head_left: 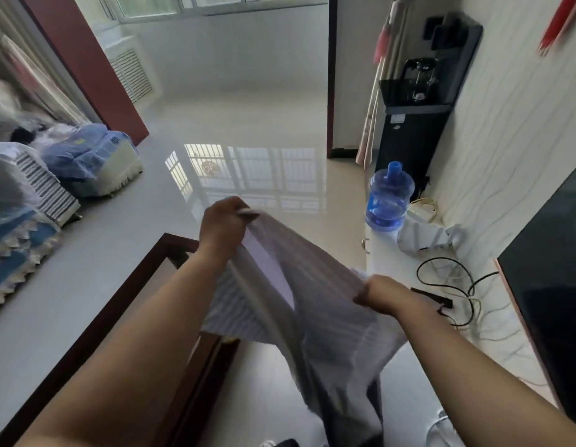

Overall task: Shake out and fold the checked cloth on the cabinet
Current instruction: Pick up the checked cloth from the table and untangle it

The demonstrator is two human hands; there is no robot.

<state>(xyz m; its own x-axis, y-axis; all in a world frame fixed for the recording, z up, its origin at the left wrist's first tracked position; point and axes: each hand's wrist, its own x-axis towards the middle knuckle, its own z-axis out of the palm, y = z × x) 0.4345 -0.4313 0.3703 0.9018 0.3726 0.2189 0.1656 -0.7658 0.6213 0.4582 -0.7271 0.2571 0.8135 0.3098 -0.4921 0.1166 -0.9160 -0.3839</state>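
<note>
Head view shows the checked cloth (312, 314) lifted clear, left of the white cabinet (406, 269). The left hand (223, 225) and right hand (382, 293) each pinch an upper edge, cloth blurred mid-shake. Shaking looks underway; no fold is made yet.

A home living room: sofa (96, 162), water dispenser (415, 124), television (551, 285) on cabinet (406, 272).

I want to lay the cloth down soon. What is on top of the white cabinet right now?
On the white cabinet stand a blue water jug, a crumpled white bag and looping cables. The right hand and the checked cloth hide its near part.
</note>
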